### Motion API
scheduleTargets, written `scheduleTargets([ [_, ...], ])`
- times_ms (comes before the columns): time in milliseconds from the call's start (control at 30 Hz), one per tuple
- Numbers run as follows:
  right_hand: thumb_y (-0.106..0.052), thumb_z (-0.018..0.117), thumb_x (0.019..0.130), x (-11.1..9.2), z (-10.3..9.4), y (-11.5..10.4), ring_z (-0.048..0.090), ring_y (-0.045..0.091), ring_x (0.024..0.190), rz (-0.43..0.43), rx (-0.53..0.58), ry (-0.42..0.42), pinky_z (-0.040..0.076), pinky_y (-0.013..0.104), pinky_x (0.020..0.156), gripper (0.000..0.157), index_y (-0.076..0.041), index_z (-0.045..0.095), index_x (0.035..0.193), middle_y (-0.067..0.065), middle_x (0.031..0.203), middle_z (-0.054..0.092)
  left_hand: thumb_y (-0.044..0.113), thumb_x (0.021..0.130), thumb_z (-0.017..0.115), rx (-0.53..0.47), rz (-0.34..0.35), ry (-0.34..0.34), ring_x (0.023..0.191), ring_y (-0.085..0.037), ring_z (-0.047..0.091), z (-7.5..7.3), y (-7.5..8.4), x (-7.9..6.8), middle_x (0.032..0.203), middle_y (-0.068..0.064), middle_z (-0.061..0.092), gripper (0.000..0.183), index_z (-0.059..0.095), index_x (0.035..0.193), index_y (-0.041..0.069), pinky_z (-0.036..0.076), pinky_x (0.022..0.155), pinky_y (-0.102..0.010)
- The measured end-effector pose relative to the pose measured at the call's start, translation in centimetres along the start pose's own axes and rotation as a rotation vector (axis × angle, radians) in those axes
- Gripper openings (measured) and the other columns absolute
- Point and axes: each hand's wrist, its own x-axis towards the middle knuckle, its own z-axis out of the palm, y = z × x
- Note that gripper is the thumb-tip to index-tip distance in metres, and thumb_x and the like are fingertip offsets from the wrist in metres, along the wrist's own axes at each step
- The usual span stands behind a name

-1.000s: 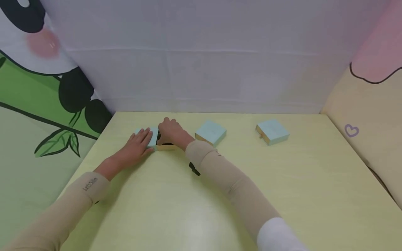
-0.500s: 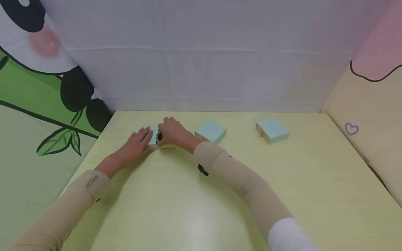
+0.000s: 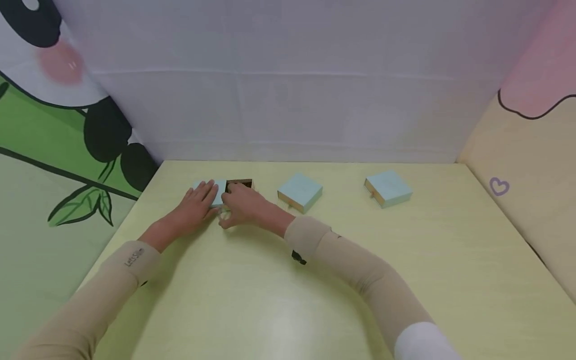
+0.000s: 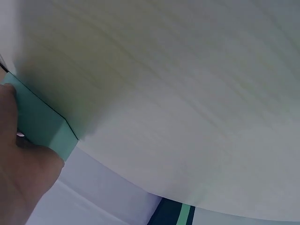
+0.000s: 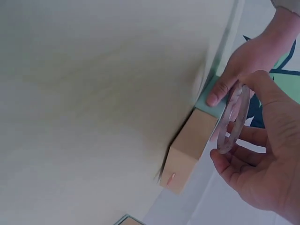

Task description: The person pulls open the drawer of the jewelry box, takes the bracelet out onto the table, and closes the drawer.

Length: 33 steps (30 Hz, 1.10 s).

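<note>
My left hand (image 3: 195, 202) lies with straight fingers on a light-blue drawer box (image 3: 219, 192) at the back left of the table, its thumb along the near side in the left wrist view. The box's tan drawer (image 5: 191, 136) is pulled out to the right, and its dark inside shows in the head view. Over the drawer, my right hand (image 3: 245, 206) pinches a translucent, pinkish bangle (image 5: 242, 112) between thumb and fingers. The bangle stands on edge beside the left thumb in the right wrist view. Part of the drawer's inside is hidden behind the right hand.
Two more light-blue boxes with tan drawer fronts stand to the right: a middle box (image 3: 300, 192) and a far-right box (image 3: 389, 188), both with drawers in. A pale cloth wall (image 3: 288, 115) rises behind the yellowish table (image 3: 279, 280).
My right hand has come out of the drawer and toward me with the bangle, uncovering more of the drawer's inside. The left hand has stayed on the box.
</note>
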Motion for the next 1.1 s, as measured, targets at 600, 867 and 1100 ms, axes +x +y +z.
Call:
scheduleTargets([
  [600, -0.051, 0.055, 0.090, -0.9, 2.7, -1.3, 0.051, 0.018, 0.107, -0.062, -0.068, -0.094, 0.040, 0.030, 0.096, 0.041, -0.018, 0.063, 0.114, 0.005, 0.127, 0.053, 0.032, 0.101, 0.045, 0.018, -0.010, 0.003, 0.141, -0.045, 0.007, 0.0, 0.5, 0.2, 0.155, -0.026, 0.010, 0.067, 0.015, 0.149, -0.005, 0.010, 0.108, -0.064],
  [867, -0.054, 0.058, 0.088, -1.2, 2.9, -1.4, 0.048, 0.016, 0.108, -0.050, -0.037, -0.089, 0.038, 0.028, 0.096, 0.047, -0.018, 0.062, 0.118, 0.003, 0.129, 0.051, 0.036, 0.101, 0.043, 0.017, -0.026, -0.017, 0.142, -0.043, 0.005, 0.0, 0.5, 0.1, 0.156, -0.024, 0.008, 0.070, 0.012, 0.150, -0.003, 0.008, 0.110, -0.063],
  [1100, -0.057, 0.056, 0.087, -1.1, 2.8, -1.3, 0.048, 0.016, 0.112, -0.066, -0.093, -0.092, 0.037, 0.028, 0.099, 0.057, -0.014, 0.059, 0.124, 0.005, 0.132, 0.050, 0.034, 0.101, 0.043, 0.010, -0.027, -0.025, 0.142, -0.043, 0.003, 0.0, 0.5, 0.2, 0.156, -0.024, 0.006, 0.070, 0.009, 0.150, -0.002, 0.006, 0.110, -0.063],
])
